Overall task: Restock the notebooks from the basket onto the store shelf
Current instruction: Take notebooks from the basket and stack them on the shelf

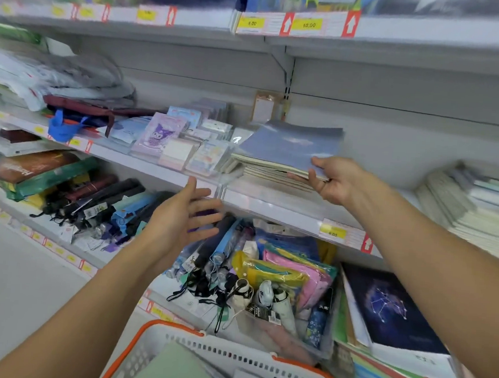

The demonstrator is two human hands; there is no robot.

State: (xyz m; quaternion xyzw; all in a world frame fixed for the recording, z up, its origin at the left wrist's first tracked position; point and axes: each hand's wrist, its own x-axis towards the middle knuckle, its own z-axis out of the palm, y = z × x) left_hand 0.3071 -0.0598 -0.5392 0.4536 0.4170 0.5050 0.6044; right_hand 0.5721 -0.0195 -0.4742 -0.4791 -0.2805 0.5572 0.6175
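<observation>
Basket [154, 347] rim below; right hand [336, 180] grips notebook [289, 146] edge.

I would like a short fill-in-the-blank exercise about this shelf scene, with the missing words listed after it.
1. The right hand pinches the corner of a ____ notebook on top of the notebook stack.
2. The left hand is open and holds ____.
3. The basket below has an ____ rim.
4. The dark notebook on the lower shelf shows a ____ drawing.

Missing words: blue; nothing; orange; constellation

Two hands [181, 213] — one basket [230, 355] — three shelves [270, 211].
</observation>
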